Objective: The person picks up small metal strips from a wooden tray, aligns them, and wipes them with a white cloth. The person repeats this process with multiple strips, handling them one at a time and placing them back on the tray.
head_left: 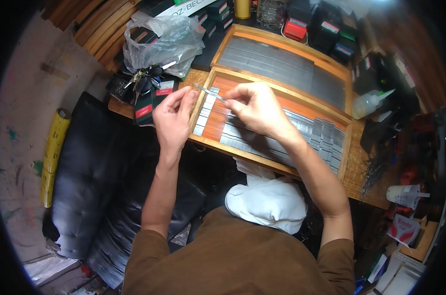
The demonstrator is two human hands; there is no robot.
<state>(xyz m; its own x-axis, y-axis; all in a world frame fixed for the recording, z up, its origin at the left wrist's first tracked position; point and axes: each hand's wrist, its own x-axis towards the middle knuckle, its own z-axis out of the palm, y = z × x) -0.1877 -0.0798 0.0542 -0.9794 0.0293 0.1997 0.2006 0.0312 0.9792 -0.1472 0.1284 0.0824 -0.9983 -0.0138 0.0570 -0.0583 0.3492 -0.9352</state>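
Note:
My right hand (257, 105) pinches a thin, shiny metal strip (208, 91) between thumb and fingers, over the left part of a shallow wooden tray (242, 150). At the strip's other end is my left hand (173, 115), its thumb and fingertips pressed together; the exact grip there is small and hard to see. Below my hands, rows of flat grey metal strips (242, 139) lie on the tray's reddish-brown bottom. A shorter column of pale strips (206, 110) runs along the tray's left side. My right hand and forearm hide part of the rows.
Behind the tray, a second wooden-framed panel (272, 59) holds dark grey strips. A clear plastic bag (164, 42) and a bunch of keys (146, 76) lie at the left. A squeeze bottle (368, 104) stands right, near dark boxes. White cloth (267, 201) rests at my lap.

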